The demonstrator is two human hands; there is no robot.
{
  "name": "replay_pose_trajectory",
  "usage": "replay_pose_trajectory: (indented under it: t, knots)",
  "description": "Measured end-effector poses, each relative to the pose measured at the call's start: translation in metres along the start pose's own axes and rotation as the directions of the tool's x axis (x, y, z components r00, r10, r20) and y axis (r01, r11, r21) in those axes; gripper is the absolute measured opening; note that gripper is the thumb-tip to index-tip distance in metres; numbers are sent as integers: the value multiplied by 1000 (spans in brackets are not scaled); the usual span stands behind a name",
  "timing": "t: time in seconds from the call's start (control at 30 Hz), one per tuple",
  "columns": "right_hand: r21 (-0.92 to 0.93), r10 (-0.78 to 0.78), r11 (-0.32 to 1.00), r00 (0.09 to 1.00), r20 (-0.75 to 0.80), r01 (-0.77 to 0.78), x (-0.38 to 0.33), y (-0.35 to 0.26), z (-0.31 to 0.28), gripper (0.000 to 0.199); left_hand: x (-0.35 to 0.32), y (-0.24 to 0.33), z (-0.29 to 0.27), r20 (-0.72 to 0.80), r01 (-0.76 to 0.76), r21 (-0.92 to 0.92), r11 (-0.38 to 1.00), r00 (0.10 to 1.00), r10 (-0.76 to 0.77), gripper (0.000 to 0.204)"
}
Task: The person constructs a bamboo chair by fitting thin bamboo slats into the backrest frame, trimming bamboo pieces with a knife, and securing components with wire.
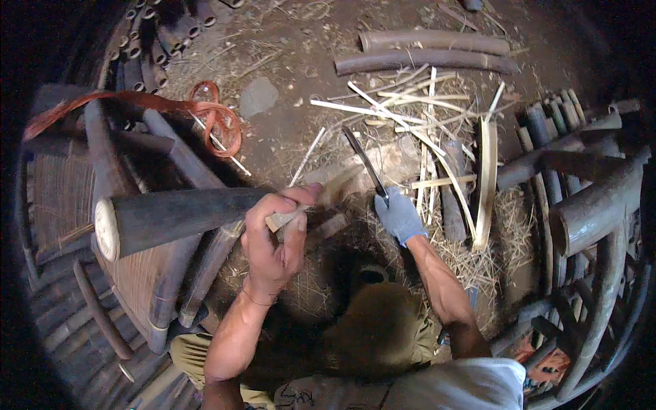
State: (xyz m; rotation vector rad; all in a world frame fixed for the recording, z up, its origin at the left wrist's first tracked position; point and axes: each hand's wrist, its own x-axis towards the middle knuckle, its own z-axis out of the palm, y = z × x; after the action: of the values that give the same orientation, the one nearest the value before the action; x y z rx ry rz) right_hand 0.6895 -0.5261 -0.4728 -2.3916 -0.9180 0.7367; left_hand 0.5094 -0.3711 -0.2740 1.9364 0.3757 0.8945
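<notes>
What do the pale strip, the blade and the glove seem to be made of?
Pale strip: probably bamboo or wood, since it looks matte, raw and straw-coloured. Blade: likely metal, being thin, dark and smooth with a greyish sheen. Glove: apparently knitted fabric, matte grey with a bluer cuff; fibre unclear.

A head-worn fisheye camera, the left of two mounted side by side, looks steeply down and slightly forward past the wearer's own shirt and trousers at the lower edge. The forearms rise from the bottom of the frame, placing the left hand and gloved right hand close to the lens, near the centre. Beyond them, the earthen floor stretches farther off to the top. The upright wide view curves toward a rounded rim, with darkness filling the corners.
</notes>
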Motion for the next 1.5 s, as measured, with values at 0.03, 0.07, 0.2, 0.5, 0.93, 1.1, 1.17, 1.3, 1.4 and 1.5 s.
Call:
replay_pose_trajectory:
  t: [0.03, 0.07, 0.2, 0.5, 0.93, 1.1, 1.17, 1.3, 1.4, 1.5]
  knots:
    - [19, -23, 1000, 1000, -14, 23, -3, -8, -5, 35, -3, 4, -7, -9, 23, 77, 997, 1000, -22, 23]
    - [3, -35, 999, 999, 28, 35, 0, -19, -21, 33, -5, 10, -14, -20, 43, 153, 987, 999, -41, 22]
    - [283, 77, 959, 974, -215, -13, -48, -42, -55, 45, -38, 32, -51, -239, 363, 334, 870, 925, -294, 31]
    - [3, -208, 974, 907, -367, 225, -101, -63, -120, 43, -152, -7, -37, 521, 983, 44, 176, 128, -844, 34]
    - [-303, -691, 722, 669, -274, 622, -192, -242, -204, 47, -67, 180, -72, -90, 455, -104, 884, 881, -464, 26]
    - [-314, -785, 620, 563, -259, 719, -210, -267, -196, 49, -87, 202, -87, -204, 324, 116, 939, 933, -296, 29]
    - [-278, -735, 677, 601, -315, 682, -203, -265, -193, 48, -102, 210, -83, -234, 291, 52, 955, 934, -271, 31]
    - [-315, -661, 749, 621, -421, 584, -175, -266, -213, 47, -130, 223, -83, -190, 360, 89, 929, 922, -339, 32]
    - [-287, -607, 791, 638, -473, 540, -159, -267, -239, 48, -165, 224, -87, -174, 315, 146, 938, 941, -289, 33]
    - [-406, -670, 742, 596, -443, 533, -157, -268, -250, 45, -187, 219, -92, -190, 282, 130, 951, 948, -255, 32]
